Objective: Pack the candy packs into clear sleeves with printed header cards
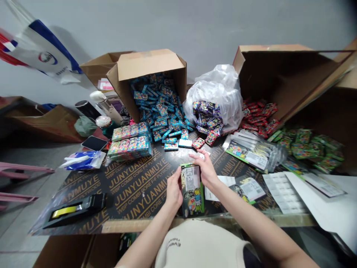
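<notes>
A flat black-and-green printed packet [192, 197] with a white barcode-style label near its top is held upright between my hands, over the front edge of the table. Along its left edge, my left hand [174, 189] is closed, thumb on the near face. My right hand [205, 166] is at the upper right corner; its thumb side touches the packet while the fingers reach out past the top edge. Just beyond those fingertips are small blue boxes [171, 146] and a red small pack [198, 143]. Another similar packet [248, 189] lies right of my right forearm, over white paper.
Open cartons spill small blue packs [160, 104], red packs [260, 115] and green packs [304, 143]. Purple packs [208, 113] sit in a clear plastic bag [220, 85]. Stacked packets [248, 150], label sheets [284, 191], wrapped bundles [129, 145], a phone [94, 143] and a tape dispenser [75, 209] surround me.
</notes>
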The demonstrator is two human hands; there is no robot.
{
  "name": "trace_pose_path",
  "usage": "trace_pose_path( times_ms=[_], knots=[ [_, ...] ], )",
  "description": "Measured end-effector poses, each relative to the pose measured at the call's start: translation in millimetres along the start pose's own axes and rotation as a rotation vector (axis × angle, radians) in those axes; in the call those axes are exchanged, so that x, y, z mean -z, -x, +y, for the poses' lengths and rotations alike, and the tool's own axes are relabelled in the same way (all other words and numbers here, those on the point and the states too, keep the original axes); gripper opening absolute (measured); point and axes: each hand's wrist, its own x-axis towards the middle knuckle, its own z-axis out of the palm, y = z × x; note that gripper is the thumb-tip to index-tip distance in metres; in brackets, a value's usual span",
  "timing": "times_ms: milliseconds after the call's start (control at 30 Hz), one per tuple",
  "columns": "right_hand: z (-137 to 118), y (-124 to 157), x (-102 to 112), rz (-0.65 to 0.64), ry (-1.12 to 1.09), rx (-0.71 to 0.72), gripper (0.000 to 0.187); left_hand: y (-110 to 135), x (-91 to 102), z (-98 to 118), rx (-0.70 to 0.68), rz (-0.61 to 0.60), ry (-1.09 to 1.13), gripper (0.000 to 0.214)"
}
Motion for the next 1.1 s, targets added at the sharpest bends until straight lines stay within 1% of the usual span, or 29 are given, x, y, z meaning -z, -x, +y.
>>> trace_pose_path(
  times_ms=[133,233,300,367,433,500,567,667,733,833,900,933,1000,1033,1100],
  knots=[
    [-0.3,0.5,6.7,0.02,-0.038,-0.065,0.056,-5.5,-5.1,14.0,0.105,0.006,0.049,0.021],
    [-3.1,-1.3,8.5,0.031,-0.039,-0.118,0.059,-8.7,-11.7,24.6,0.2,-0.035,-0.007,0.017],
    [-7.3,-1.4,6.7,0.014,-0.043,-0.129,0.06,-11.9,-18.0,29.9,0.232,-0.053,-0.044,0.013],
    [-12.1,-0.3,3.3,-0.018,-0.043,-0.106,0.063,-15.5,-24.1,31.5,0.205,-0.044,-0.052,0.008],
    [-15.8,1.3,-0.1,-0.057,-0.039,-0.049,0.066,-18.7,-28.0,29.2,0.134,-0.017,-0.047,0.003],
    [-16.6,3.0,-0.6,-0.09,-0.034,-0.003,0.068,-20.6,-27.9,25.0,0.067,0.0,-0.047,0.005],
    [-14.1,4.6,3.5,-0.104,-0.05,0.007,0.068,-21.4,-23.9,21.9,0.038,-0.001,-0.059,0.01],
    [-7.9,6.0,15.9,-0.071,-0.164,-0.035,0.056,-22.4,-15.7,21.1,0.04,-0.011,-0.079,0.016],
    [-5.2,5.1,23.9,-0.035,-0.228,-0.099,0.047,-23.7,-13.4,21.0,0.038,-0.021,-0.09,0.019],
    [-4.5,1.2,30.5,-0.066,-0.176,-0.226,0.044,-24.6,-16.9,16.6,-0.013,-0.024,-0.107,0.02],
    [-4.9,-0.7,32.7,-0.12,-0.088,-0.258,0.036,-22.9,-20.8,11.3,-0.093,-0.004,-0.118,0.015],
    [-5.0,-0.8,34.0,-0.137,-0.039,-0.235,0.029,-21.4,-21.9,9.0,-0.138,0.007,-0.124,0.011],
    [-5.0,0.8,38.0,-0.147,0.086,-0.098,0.018,-18.5,-21.5,7.2,-0.217,0.017,-0.148,0.006],
    [-5.0,2.3,40.6,-0.147,0.158,-0.004,0.015,-17.7,-19.8,8.4,-0.255,0.005,-0.202,0.007],
    [-5.8,5.1,46.2,-0.148,0.294,0.159,0.015,-18.6,-14.9,14.9,-0.306,-0.055,-0.389,0.011]
  ],
)
